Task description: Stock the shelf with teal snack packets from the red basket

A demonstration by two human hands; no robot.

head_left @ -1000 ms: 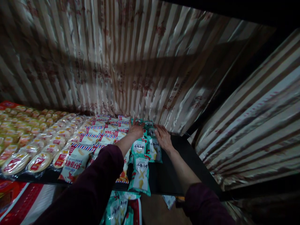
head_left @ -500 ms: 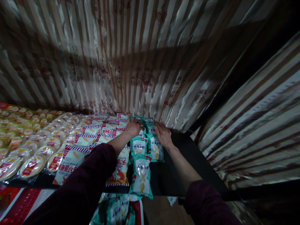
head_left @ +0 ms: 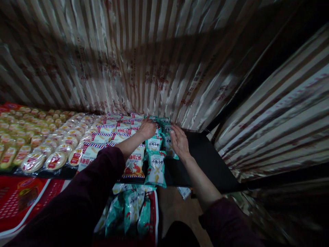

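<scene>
On a black shelf (head_left: 203, 161), two columns of green-and-white snack bags (head_left: 156, 168) lie overlapping from front to back. My left hand (head_left: 148, 128) rests over the rear bags of the left column, its fingers stretched out and partly hidden. Along the outer side of the right column is my right hand (head_left: 181, 142), fingers extended and pressed against a green snack bag (head_left: 169, 145). Neither hand is wrapped round a bag. Left of the green bags are rows of white snack bags with red-and-blue striped edges (head_left: 134, 166), partly covered by my left forearm.
Round wrapped biscuits (head_left: 56, 160) and small yellow packs (head_left: 23, 154) fill the shelf's left. A red basket (head_left: 156, 212) below holds more green bags (head_left: 131, 209). A loose packet (head_left: 184, 192) shows below the shelf's front edge. Striped sheeting (head_left: 144, 61) hangs behind.
The view has tilted down, so the shelf appears higher and more of the basket shows. Both hands stay at the green bags. My right hand's fingers are now straighter and closer together.
</scene>
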